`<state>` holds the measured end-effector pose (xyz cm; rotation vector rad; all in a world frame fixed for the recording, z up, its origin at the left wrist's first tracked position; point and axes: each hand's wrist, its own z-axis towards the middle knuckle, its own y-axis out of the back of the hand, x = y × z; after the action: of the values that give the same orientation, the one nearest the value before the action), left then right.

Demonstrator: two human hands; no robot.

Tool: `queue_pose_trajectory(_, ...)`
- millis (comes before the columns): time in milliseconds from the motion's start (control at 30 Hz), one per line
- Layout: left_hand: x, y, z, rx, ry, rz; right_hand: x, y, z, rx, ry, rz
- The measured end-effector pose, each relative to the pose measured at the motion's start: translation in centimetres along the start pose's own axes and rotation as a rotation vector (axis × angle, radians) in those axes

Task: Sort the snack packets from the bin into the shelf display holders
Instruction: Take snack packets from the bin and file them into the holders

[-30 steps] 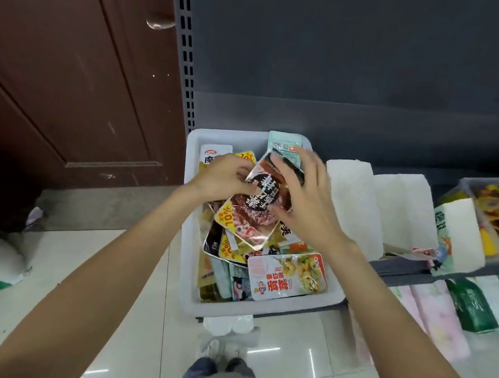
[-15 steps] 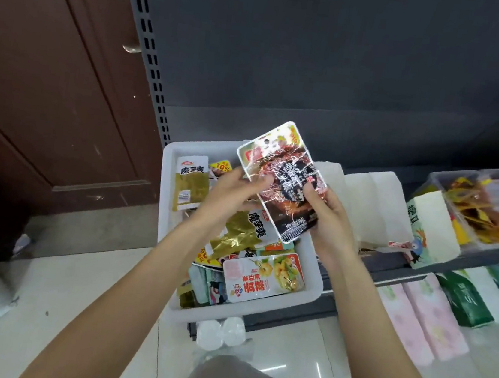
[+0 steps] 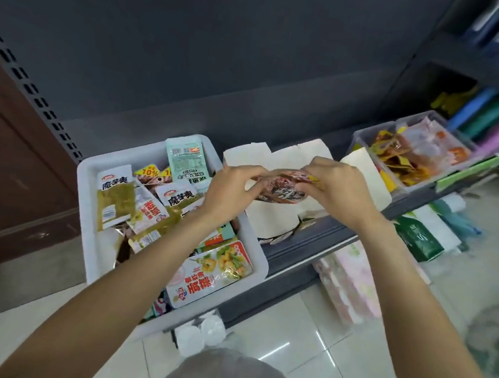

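A dark red-and-black snack packet (image 3: pixel 282 189) lies nearly flat between both hands, just above the white cardboard display holders (image 3: pixel 272 223) on the shelf. My left hand (image 3: pixel 229 192) pinches its left end and my right hand (image 3: pixel 340 190) pinches its right end. To the left stands the white bin (image 3: pixel 253 252), filled with several packets: green-yellow ones (image 3: pixel 114 200), a mint-green one (image 3: pixel 187 162) and a white-and-red one with yellow pictures (image 3: pixel 212 274).
A clear plastic bin (image 3: pixel 416 152) with orange and yellow packets stands on the shelf at the right. Tissue packs (image 3: pixel 349 282) fill the lower shelf. The grey shelf edge (image 3: pixel 313 244) runs in front. A brown door (image 3: pixel 10 159) is at the left.
The packet has moved right, from upright over the bin to lying flat over the white holders. Both hands went with it, and the view has swung rightward.
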<state>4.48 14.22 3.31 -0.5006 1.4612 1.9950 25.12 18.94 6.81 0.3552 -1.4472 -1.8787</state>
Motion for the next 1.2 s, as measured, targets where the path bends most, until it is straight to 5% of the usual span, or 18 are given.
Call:
queue_pose_trajectory(167, 2.6, -1.1, -0.7, 0.086, 0.008, 0.032, -1.6, -3.7, -1.7, -0.070, -0.154, 0.154)
queue_pose_trajectory(333, 3.2, -2.4, -1.1, 0.157, -0.045, 0.198, -1.1, -5.4, -2.8, -0.061, -0.077, 0.098)
queue_pose_trajectory(467, 3.5, -3.4, -1.9, 0.363, -0.095, 0.296, -0.6, -6.7, -4.0, 0.033, 0.022, -0.001)
queue_pose_trajectory(667, 3.8, -3.8, -3.1, 0.402, -0.106, 0.303, -1.2, -6.5, -5.4, 0.253, 0.013, 0.109)
queue_pose_trajectory(767, 2.9, -2.7, -3.4, 0.335, -0.104, 0.169, 0.3, -4.1, -5.5, 0.375, -0.046, 0.131)
queue_pose_trajectory(967, 2.8, 3.9, -7.9, -0.025, 0.158, -0.057, 7.7, -2.0, -3.8, 0.102, -0.013, 0.486)
queue_pose_trajectory(1067, 5.2, 6.2, -11.6, 0.052, 0.261, 0.185, 11.0, -5.9, -2.9, 0.272, 0.067, 0.427)
queue_pose_trajectory(1200, 5.9, 6.4, -14.4, 0.350, 0.290, 0.356, 12.4, -10.3, -2.2, 0.669, 0.193, 0.082)
